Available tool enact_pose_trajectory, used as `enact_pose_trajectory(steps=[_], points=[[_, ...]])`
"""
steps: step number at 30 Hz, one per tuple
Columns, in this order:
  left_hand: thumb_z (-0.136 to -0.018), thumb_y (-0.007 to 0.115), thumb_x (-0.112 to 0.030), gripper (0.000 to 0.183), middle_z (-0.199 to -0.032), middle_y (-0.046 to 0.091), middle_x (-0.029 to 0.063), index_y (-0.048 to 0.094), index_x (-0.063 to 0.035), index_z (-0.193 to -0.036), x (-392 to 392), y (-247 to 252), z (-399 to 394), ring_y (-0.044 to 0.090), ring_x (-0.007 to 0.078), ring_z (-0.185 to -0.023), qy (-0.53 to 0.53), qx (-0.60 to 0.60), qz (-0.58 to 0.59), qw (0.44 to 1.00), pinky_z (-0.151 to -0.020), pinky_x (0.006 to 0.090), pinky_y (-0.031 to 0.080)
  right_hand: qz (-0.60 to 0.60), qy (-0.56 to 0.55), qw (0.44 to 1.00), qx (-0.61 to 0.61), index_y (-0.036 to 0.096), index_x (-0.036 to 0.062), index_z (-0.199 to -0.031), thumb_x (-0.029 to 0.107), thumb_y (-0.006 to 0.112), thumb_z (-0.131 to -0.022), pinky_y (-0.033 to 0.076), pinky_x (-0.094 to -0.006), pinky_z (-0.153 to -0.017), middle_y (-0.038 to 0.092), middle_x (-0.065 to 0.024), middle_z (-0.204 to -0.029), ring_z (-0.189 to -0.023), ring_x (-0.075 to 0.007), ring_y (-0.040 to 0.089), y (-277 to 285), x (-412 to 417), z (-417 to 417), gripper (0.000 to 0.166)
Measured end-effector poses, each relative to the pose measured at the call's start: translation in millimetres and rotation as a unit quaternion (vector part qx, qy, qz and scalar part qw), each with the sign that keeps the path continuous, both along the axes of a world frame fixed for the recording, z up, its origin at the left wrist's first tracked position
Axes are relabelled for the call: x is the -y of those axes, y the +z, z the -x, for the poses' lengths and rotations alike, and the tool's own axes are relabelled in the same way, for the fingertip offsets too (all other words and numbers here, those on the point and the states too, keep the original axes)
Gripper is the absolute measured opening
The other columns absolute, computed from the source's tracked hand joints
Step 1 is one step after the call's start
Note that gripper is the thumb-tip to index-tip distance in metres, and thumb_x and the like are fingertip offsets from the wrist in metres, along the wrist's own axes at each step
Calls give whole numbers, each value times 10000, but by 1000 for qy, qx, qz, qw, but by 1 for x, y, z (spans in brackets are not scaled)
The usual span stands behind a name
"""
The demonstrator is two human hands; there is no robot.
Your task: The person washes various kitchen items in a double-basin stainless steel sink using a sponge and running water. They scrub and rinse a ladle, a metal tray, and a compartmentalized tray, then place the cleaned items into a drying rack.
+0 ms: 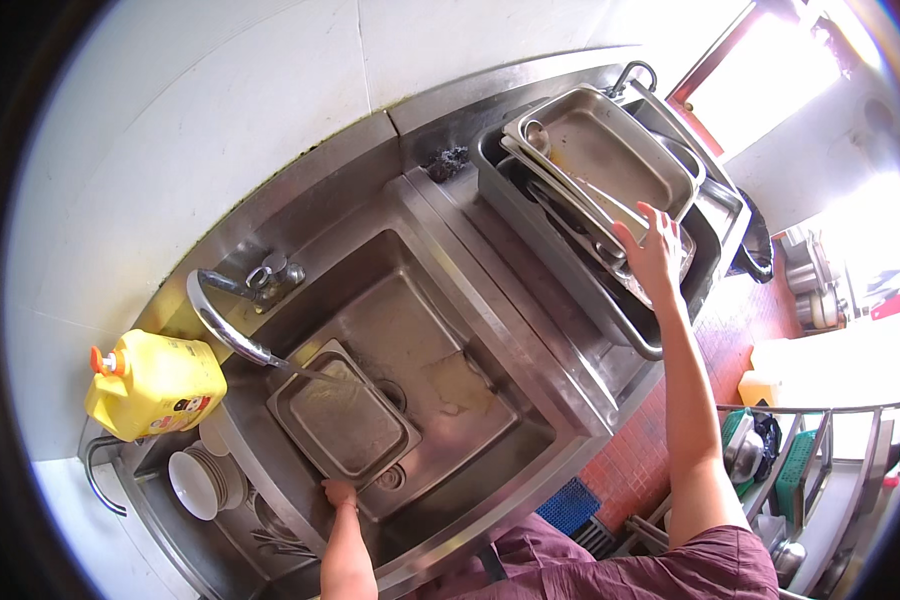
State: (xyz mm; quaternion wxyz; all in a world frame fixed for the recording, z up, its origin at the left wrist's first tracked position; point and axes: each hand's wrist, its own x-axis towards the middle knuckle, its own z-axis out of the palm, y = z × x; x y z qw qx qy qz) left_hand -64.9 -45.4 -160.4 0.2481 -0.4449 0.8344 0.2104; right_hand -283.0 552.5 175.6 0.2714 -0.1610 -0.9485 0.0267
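A rectangular stainless steel pan [349,420] lies in the sink basin [420,322], and water runs into it from the curved faucet [229,326]. My left hand [340,493] is at the pan's near rim; its fingers are partly hidden, so its hold is unclear. My right hand [654,247], fingers spread, is over the near edge of a steel tray [615,157]. That tray rests on other trays in a grey plastic tub [555,262], with a ladle [536,139] inside it. Whether the right fingers touch the tray cannot be told.
A yellow pump jug [161,386] stands left of the faucet. White bowls [195,484] and utensils [281,544] lie in the compartment at lower left. A yellowish sponge or cloth [459,382] lies on the basin floor. A metal rack [817,410] with baskets stands at the right.
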Motion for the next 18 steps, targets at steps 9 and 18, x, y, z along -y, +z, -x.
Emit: enact_pose_trajectory(steps=[9, 18], points=[[-760, 585, -133, 655, -1213, 454, 344, 286, 117, -1285, -25, 38, 4, 452, 451, -1148, -23, -129, 5, 991, -976, 450, 379, 658, -188, 720, 114, 533, 40, -896, 498, 694, -735, 478, -309, -492, 602, -118, -787, -646, -195, 617, -21, -153, 20, 512], [-882, 534, -256, 551, -1342, 431, 169, 359, -34, -1355, -88, 101, 109, 436, 286, -1203, 165, -253, -423, 854, -960, 418, 378, 683, -104, 723, 14, 510, 94, -625, 252, 621, -622, 310, -280, -387, 434, -41, -534, -415, -152, 405, -27, -149, 22, 193]])
